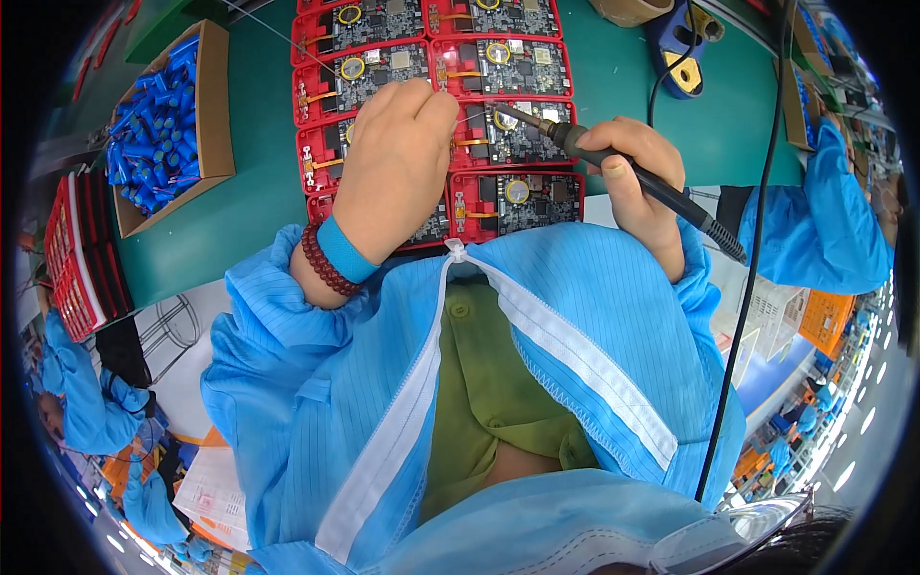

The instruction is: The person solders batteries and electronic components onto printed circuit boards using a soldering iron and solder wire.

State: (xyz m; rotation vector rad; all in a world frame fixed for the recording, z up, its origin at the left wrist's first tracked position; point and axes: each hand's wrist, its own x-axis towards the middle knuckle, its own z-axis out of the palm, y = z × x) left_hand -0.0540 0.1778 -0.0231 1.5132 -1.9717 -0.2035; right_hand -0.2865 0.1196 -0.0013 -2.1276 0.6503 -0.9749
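My right hand [640, 172] grips a soldering iron [661, 192] by its dark handle. The iron's tip points left and meets the upper part of a circuit board [525, 136] beside a round gold-rimmed coin cell. My left hand [398, 158] has its fingers pinched on a thin solder wire [471, 117], whose end reaches toward the iron's tip. Behind the hand the wire runs up to the top left. The boards sit in red plastic housings [573, 86], laid in two columns. My left hand covers part of the left column.
On the left of the green mat [254, 105] stands a cardboard box [216, 105] of blue cylindrical cells [158, 139]. Stacked red housings [72, 254] lie nearer. A soldering iron stand with a yellow sponge [683, 75] is at the upper right. A black cable [757, 249] hangs on the right, near another person's blue sleeve [815, 225].
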